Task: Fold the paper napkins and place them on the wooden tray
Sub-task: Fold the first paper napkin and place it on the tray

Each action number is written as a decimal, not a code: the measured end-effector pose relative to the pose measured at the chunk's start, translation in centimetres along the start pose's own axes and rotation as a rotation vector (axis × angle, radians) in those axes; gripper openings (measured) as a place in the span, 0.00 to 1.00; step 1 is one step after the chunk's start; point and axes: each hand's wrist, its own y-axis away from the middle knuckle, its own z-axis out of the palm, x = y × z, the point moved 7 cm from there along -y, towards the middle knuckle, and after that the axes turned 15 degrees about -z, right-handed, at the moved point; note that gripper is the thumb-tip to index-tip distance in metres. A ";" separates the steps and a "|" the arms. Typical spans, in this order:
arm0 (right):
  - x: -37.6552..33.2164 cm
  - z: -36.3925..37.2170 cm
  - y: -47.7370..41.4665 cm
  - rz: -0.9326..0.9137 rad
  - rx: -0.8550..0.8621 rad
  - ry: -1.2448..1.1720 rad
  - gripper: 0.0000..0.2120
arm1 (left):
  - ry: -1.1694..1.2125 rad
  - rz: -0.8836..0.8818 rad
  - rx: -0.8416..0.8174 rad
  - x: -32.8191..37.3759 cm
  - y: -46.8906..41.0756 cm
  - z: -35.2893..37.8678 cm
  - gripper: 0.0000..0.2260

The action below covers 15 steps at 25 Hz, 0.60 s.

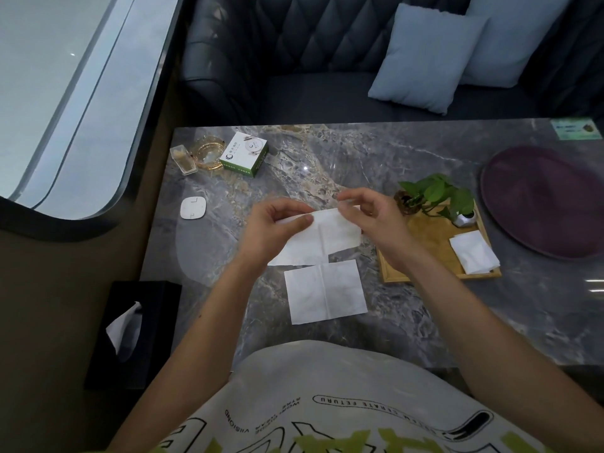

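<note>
Past the shirt (pixel 327 374), we find left hand (pixel 277 225) and right hand (pixel 372 214) pinching the napkin (pixel 336 235); align edges squarely before creasing.

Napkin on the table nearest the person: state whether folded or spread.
Spread. The napkin lies as one flat square on the table, creases showing, larger than the folded napkins on the tray.

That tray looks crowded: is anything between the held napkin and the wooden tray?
Nothing visible blocks it. Only bare tabletop lies between the held napkin and the wooden tray. On the tray, a plant fills the far end and folded napkins the near right corner; bare wood remains between.
</note>
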 end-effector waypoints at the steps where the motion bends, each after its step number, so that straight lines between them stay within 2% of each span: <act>1: -0.1 0.1 0.0 -0.029 -0.011 0.052 0.07 | -0.010 0.010 -0.003 0.0 0.1 0.2 0.05; 6: 0.0 0.2 0.3 -0.096 -0.069 0.250 0.02 | -0.067 0.009 0.009 -0.5 0.4 0.8 0.05; 15: -0.6 0.5 1.0 -0.162 -0.105 0.240 0.04 | -0.134 0.070 -0.029 0.0 0.8 1.5 0.04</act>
